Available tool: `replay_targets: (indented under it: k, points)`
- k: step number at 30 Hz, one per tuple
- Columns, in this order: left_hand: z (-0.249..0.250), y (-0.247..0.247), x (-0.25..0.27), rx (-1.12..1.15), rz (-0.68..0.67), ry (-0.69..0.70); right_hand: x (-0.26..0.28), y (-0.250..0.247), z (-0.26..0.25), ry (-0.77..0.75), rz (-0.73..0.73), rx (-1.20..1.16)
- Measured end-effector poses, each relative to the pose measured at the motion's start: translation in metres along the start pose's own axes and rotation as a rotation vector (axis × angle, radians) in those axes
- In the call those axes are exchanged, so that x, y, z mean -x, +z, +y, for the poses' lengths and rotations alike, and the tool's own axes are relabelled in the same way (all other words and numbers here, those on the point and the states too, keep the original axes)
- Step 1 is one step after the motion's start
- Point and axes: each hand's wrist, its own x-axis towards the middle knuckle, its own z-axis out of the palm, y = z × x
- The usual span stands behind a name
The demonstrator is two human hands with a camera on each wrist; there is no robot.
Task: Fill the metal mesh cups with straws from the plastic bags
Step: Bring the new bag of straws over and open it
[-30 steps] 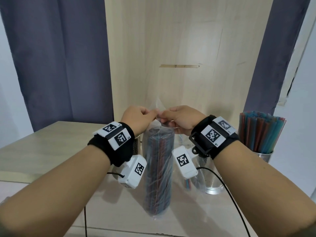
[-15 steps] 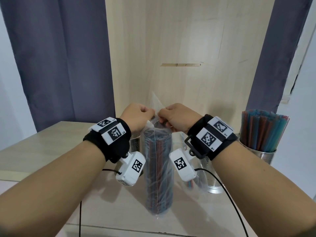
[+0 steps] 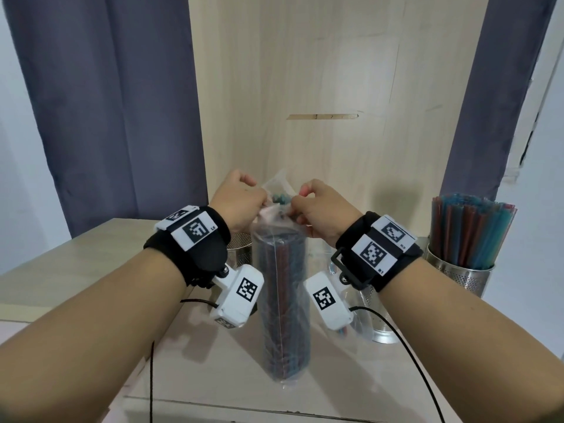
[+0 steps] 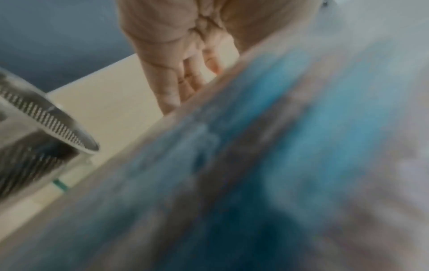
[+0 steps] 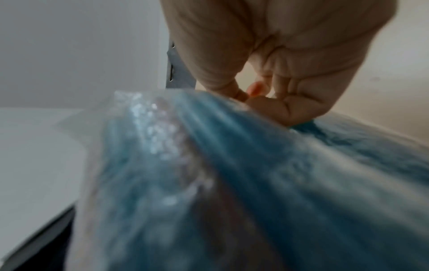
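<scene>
A clear plastic bag (image 3: pixel 285 303) packed with red and blue straws stands upright on the table in the head view. My left hand (image 3: pixel 241 203) and right hand (image 3: pixel 317 206) each pinch one side of the bag's top and hold the mouth apart; a few straw tips (image 3: pixel 279 198) show in the gap. Both wrist views are filled by the blurred blue bag (image 4: pixel 267 155) (image 5: pixel 232 183) below curled fingers (image 4: pixel 185 80) (image 5: pixel 285 102). An empty metal mesh cup (image 3: pixel 239 248) (image 4: pixel 39 139) stands behind my left wrist. Another mesh cup (image 3: pixel 381 319) stands under my right wrist.
At the right, a mesh cup (image 3: pixel 460 276) holds a full bundle of coloured straws (image 3: pixel 470 230). A loose clear plastic bag (image 3: pixel 351 328) lies by the middle cup. A wooden panel (image 3: pixel 335 87) and dark curtains (image 3: pixel 106 102) rise behind the table (image 3: pixel 61 270). Black cables (image 3: pixel 418 370) trail off my wrists.
My hands have drawn slightly apart and the bag's top has opened, showing straw tips. The bag stays standing in the same spot.
</scene>
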Motion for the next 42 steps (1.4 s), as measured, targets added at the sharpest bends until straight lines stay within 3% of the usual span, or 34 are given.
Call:
replay_targets:
  k: [2, 4, 8, 10, 12, 14, 16, 19, 21, 24, 27, 29, 31, 34, 38, 42]
  points:
    - [0.000, -0.002, 0.003, 0.115, 0.018, -0.015, 0.000, -0.004, 0.003, -0.012, -0.008, -0.053]
    - [0.000, -0.003, 0.007, 0.075, -0.034, 0.045, 0.002, -0.007, 0.005, -0.057, -0.062, -0.010]
    - [0.000, -0.010, 0.015, -0.037, -0.187, 0.091, 0.011, -0.020, 0.003, -0.226, -0.225, 0.288]
    - [-0.002, -0.016, 0.019, -0.112, -0.241, 0.143, 0.014, -0.029, 0.004, -0.339, -0.202, 0.402]
    - [-0.008, -0.018, 0.018, -0.127, -0.155, 0.215, 0.012, -0.032, 0.010, -0.373, -0.080, 0.337]
    - [-0.016, -0.017, 0.016, -0.052, 0.030, 0.253, 0.011, -0.031, 0.018, -0.331, 0.023, 0.243]
    - [-0.022, -0.015, 0.015, -0.027, 0.106, 0.293, 0.013, -0.029, 0.025, -0.314, 0.000, 0.217]
    - [-0.027, -0.012, 0.021, -0.119, -0.133, 0.335, 0.026, -0.030, 0.026, -0.381, -0.129, 0.394]
    - [-0.026, -0.012, 0.024, -0.229, -0.192, 0.389, 0.030, -0.032, 0.023, -0.472, -0.134, 0.548]
    - [-0.027, -0.011, 0.025, -0.241, 0.049, 0.477, 0.027, -0.035, 0.026, -0.541, 0.070, 0.540]
    - [-0.038, -0.008, 0.028, -0.171, 0.293, 0.457, 0.026, -0.037, 0.038, -0.460, 0.235, 0.443]
    - [-0.046, -0.003, 0.035, -0.171, 0.299, 0.478, 0.035, -0.038, 0.039, -0.431, 0.130, 0.369]
    - [-0.049, 0.001, 0.044, -0.225, 0.285, 0.575, 0.046, -0.040, 0.037, -0.440, -0.076, 0.360]
    - [-0.049, 0.003, 0.051, -0.283, 0.344, 0.752, 0.056, -0.042, 0.034, -0.526, -0.185, 0.576]
    - [-0.051, 0.009, 0.052, -0.244, 0.421, 0.797, 0.045, -0.037, 0.044, -0.669, 0.145, 0.645]
    - [-0.067, 0.016, 0.056, -0.157, 0.402, 0.753, 0.044, -0.033, 0.053, -0.617, 0.346, 0.662]
